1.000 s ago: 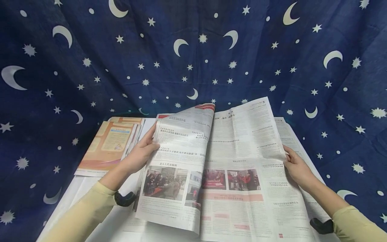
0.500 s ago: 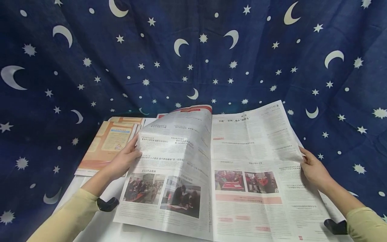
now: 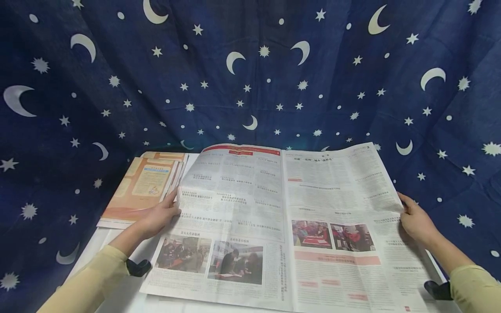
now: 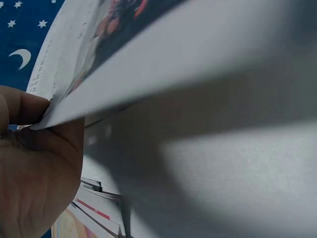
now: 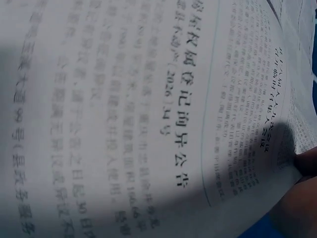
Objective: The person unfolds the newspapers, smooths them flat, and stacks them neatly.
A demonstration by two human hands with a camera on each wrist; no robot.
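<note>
A newspaper [image 3: 235, 221] lies spread open across the middle, its two pages showing columns of print, photos and a red banner at the top of the left page. My left hand [image 3: 158, 217] pinches the left page's outer edge between thumb and fingers. In the left wrist view that hand [image 4: 39, 163] has the sheet's edge in its grip, raised above the white surface. On the other side my right hand [image 3: 419, 219] pinches the right page's outer edge. The right wrist view shows the curved printed sheet [image 5: 148, 99] with the thumb at its edge.
Left of the newspaper a stack of orange-covered papers [image 3: 137, 191] lies on the white table [image 3: 113, 248]. Behind hangs a dark blue curtain [image 3: 211, 56] with moons and stars. A black wrist strap [image 3: 138, 267] shows at the left sleeve.
The left page has swung over to the left and down, flattening out beside the right page. Both hands moved apart, the left hand leftward and the right hand rightward, each keeping its edge.
</note>
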